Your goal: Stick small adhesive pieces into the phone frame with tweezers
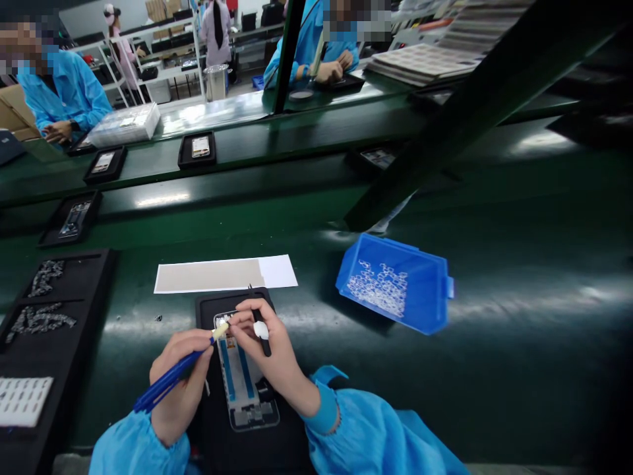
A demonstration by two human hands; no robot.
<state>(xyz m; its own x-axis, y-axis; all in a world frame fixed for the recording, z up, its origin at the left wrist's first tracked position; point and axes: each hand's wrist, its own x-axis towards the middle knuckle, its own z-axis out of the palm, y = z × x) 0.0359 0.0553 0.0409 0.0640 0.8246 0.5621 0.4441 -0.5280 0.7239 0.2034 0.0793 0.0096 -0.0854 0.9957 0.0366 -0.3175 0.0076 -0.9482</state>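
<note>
A blue pen tool (168,381) is pinched in the left hand (180,382), black tweezers (261,323) in the right hand (270,343); fitting at the phone frame (244,382) top appears underway; precise placement is judged necessary next.

A factory hall seen across a long dark green desk (519,343).

The glossy green surface is lit from above, and pale glare is thrown on it at the right and far left. A dark slanted beam (475,105) is seen crossing from the upper right. Black trays (196,150) are set along the far conveyor strip. Beyond it, workers in blue coats (69,92) are seated, and white shelving (163,46) with boxes is placed at the far wall.
</note>
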